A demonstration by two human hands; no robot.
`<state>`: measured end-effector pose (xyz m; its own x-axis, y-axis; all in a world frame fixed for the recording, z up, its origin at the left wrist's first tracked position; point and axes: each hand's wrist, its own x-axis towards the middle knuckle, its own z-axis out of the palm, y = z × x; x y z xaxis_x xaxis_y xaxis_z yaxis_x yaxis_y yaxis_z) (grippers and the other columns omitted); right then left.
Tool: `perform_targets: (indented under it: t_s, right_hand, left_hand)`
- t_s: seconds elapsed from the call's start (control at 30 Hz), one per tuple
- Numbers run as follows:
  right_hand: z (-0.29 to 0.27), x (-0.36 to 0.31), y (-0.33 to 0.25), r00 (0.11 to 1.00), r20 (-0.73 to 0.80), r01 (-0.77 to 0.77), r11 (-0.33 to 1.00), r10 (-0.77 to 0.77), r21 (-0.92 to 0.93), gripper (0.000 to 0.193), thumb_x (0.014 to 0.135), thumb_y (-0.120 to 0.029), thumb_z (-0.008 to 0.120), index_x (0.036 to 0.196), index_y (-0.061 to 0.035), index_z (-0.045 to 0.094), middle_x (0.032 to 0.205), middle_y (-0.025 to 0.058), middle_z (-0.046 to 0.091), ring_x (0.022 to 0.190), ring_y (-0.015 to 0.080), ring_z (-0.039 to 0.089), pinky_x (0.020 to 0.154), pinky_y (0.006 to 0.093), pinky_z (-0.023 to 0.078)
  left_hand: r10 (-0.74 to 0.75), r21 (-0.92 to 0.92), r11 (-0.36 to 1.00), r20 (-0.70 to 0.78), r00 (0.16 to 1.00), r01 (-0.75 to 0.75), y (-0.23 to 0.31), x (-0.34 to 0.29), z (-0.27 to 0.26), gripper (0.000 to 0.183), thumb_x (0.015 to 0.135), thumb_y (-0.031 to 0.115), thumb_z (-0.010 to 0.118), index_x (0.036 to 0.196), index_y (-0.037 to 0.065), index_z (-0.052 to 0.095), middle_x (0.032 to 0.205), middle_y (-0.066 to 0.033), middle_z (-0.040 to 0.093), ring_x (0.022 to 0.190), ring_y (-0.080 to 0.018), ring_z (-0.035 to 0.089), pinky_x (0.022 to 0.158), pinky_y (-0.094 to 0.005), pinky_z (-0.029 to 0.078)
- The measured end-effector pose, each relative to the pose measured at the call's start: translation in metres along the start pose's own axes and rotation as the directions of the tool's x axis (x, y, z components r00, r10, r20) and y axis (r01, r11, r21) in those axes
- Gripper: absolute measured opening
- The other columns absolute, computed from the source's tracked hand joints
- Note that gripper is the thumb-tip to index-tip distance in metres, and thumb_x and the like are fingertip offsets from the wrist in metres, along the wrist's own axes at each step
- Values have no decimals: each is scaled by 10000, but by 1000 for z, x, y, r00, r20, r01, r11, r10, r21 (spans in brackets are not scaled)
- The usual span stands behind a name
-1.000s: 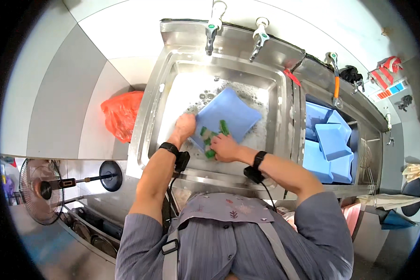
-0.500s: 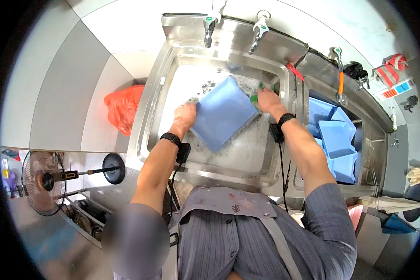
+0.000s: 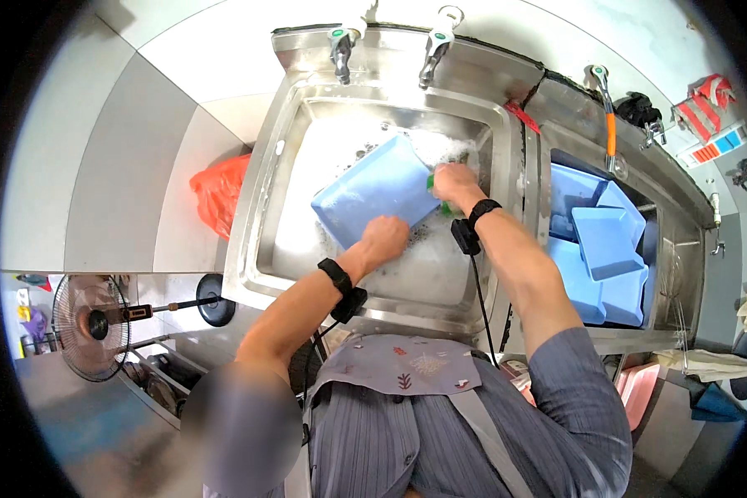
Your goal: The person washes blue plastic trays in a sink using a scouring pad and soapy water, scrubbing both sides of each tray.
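A blue rectangular tray (image 3: 372, 184) is tilted over soapy water in the steel sink (image 3: 407, 311). My left hand (image 3: 386, 238) is closed on the tray's near edge. At the tray's right end, my right hand (image 3: 456, 184) is closed around a green scouring pad (image 3: 446, 209), parts of which show beside the fingers. Whether the pad touches the tray I cannot tell. White foam surrounds the tray's far and right sides.
Several blue trays (image 3: 610, 241) lie stacked in the right-hand basin. Taps (image 3: 436, 54) stand over the back rim, and an orange-sleeved tap (image 3: 611, 137) over the right basin. A red plastic bag (image 3: 221, 195) sits left of the sink, with a fan (image 3: 91, 324) nearer.
The blue tray has turned and shifted left. My left hand has moved from its left corner to its near edge. My right hand has moved slightly left with the scouring pad.
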<state>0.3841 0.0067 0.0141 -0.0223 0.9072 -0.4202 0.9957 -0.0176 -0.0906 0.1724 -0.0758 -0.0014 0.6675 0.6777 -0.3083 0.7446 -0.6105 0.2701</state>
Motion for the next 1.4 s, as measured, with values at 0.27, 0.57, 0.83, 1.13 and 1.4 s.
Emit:
perform_targets:
  t_s: [0.27, 0.57, 0.83, 1.13, 1.4]
  right_hand:
    - [-10, -4, -2, 996, 72, 55, 998, -53, -29, 320, 847, -163, 643, 1102, -16, 767, 1151, 214, 748, 1054, 358, 735, 886, 461, 589]
    - [-15, 6, 18, 994, -92, 75, 970, -55, 233, 442, 842, -330, 666, 1084, 34, 737, 1156, 271, 715, 1076, 414, 694, 891, 493, 556]
    - [-46, 30, 23, 950, -307, 92, 886, 59, 455, 491, 902, -345, 664, 1214, 35, 672, 1185, 303, 685, 1117, 456, 656, 955, 530, 520]
    - [13, 80, 60, 984, -176, 11, 999, -2, 52, 386, 968, -226, 526, 1235, -14, 707, 1312, 290, 648, 1181, 458, 645, 1010, 535, 524]
    - [22, 94, 42, 994, 98, -66, 968, 43, 242, 380, 904, -284, 634, 1039, 56, 738, 1159, 294, 706, 1049, 445, 687, 896, 510, 538]
  left_hand:
    - [-108, 54, 993, 58, 992, 105, 9, 2, -5, 205, 835, 103, 622, 960, 9, 754, 950, -199, 766, 902, -377, 762, 761, -444, 625]
    - [-212, 64, 975, 16, 977, 211, 5, -15, -51, 203, 841, 166, 623, 923, 34, 754, 928, -194, 767, 893, -372, 758, 742, -459, 607]
    - [-125, -63, 992, -293, 948, 111, -17, -38, -99, 199, 926, 116, 508, 1039, -5, 618, 883, -246, 734, 848, -445, 721, 803, -548, 556]
    - [-438, -488, 860, -558, 705, 148, -47, -64, -147, 273, 1046, 286, 552, 1027, 28, 641, 853, -296, 691, 859, -502, 681, 768, -566, 527]
    - [-715, -642, 672, -436, 546, 368, -106, -69, -94, 456, 1062, 384, 471, 988, -20, 669, 942, -317, 699, 961, -515, 666, 866, -575, 500]
